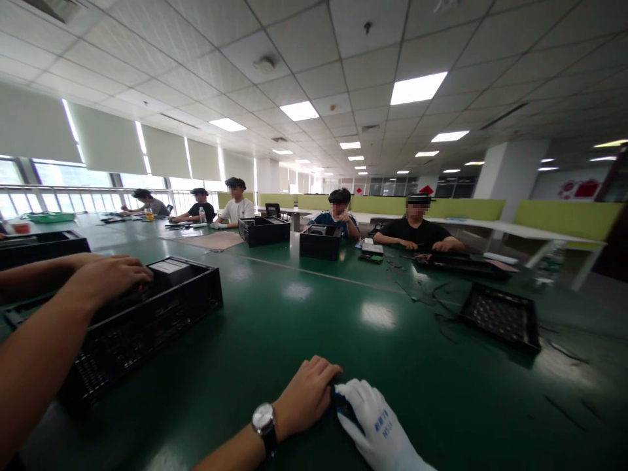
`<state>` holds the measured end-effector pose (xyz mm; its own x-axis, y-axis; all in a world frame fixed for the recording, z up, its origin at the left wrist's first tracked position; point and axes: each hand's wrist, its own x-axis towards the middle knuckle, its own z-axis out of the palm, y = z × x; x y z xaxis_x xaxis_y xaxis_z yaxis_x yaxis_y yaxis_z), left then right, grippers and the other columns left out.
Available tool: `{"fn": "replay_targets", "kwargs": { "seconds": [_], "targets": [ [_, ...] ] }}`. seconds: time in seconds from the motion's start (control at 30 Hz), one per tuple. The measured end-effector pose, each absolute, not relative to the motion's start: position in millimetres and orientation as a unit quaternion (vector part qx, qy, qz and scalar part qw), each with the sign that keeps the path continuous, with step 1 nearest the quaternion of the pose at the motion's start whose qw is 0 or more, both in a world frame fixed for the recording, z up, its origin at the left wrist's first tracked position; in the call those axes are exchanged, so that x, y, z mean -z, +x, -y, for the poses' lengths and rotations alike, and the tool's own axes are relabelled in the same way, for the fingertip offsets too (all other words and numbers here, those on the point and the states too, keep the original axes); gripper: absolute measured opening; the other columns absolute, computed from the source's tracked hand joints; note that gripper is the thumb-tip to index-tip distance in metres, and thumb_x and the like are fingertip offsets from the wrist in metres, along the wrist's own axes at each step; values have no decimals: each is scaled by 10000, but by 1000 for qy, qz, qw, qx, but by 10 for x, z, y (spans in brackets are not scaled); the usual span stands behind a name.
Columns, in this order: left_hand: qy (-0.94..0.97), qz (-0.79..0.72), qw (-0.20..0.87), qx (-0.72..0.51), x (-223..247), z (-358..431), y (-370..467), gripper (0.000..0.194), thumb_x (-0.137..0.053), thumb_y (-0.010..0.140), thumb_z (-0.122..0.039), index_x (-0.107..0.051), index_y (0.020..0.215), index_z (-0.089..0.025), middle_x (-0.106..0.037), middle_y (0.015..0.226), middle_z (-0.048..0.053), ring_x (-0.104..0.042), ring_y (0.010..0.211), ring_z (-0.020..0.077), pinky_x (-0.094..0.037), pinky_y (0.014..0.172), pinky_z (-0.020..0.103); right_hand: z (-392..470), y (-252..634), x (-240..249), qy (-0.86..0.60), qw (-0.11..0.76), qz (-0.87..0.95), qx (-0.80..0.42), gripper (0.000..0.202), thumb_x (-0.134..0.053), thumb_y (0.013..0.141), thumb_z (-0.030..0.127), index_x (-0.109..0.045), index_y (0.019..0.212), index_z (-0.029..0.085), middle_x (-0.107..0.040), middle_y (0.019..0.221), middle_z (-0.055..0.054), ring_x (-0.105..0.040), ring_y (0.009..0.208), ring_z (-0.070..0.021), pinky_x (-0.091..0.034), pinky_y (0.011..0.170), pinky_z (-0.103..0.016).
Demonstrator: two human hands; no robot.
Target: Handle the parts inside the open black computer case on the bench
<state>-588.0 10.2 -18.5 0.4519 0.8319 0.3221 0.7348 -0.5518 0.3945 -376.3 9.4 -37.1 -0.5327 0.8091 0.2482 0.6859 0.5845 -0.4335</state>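
Gloved right hand [371,413] curls around a small dark-blue part [346,407] at the green table [275,333]; the bare left hand's [307,396] grip I cannot tell. Seemingly two-handed handling, calling for steady fingers

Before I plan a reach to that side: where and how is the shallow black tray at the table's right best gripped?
Probably by the near wall, coming from the camera's side: the black tray has a raised rim, and that wall faces this way. Loose cables lie beyond its left end. The gloved right hand is the nearer one.
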Motion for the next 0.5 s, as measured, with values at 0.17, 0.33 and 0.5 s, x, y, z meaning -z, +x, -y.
{"fn": "replay_targets", "kwargs": {
  "seconds": [0.17, 0.33, 0.5],
  "targets": [
    [835, -475, 71, -269, 185, -40, -5945, 464, -501, 919, -74, -521, 1343, -260, -595, 1286, 49, -538, 1162, 219, -477, 980, 381, -40, -3729, 383, -435, 271, 833, -207, 450, -566, 910, 433, -620, 1311, 236, -702, 1258, -105, -665, 1171, -284, -526, 1042, -445],
    [815, -496, -109, -281, -285, -391, -6207, 387, -503, 980, -194, -530, 1364, -231, -552, 1360, 86, -447, 1311, 251, -384, 1099, 410, 97, -3634, 326, -452, 283, 822, -200, 535, -559, 901, 569, -620, 1293, 210, -726, 1192, -132, -703, 1084, -312, -565, 980, -450],
    [746, -598, -172, -236, -1144, -1302, -6528, 402, -457, 1045, -358, -511, 1422, -231, -473, 1492, 122, -322, 1439, 300, -264, 1171, 492, 268, -3515, 532, -479, 265, 816, -187, 537, -646, 860, 540, -608, 1326, 277, -707, 1264, -117, -694, 1117, -359, -572, 973, -519]
  ]
}}
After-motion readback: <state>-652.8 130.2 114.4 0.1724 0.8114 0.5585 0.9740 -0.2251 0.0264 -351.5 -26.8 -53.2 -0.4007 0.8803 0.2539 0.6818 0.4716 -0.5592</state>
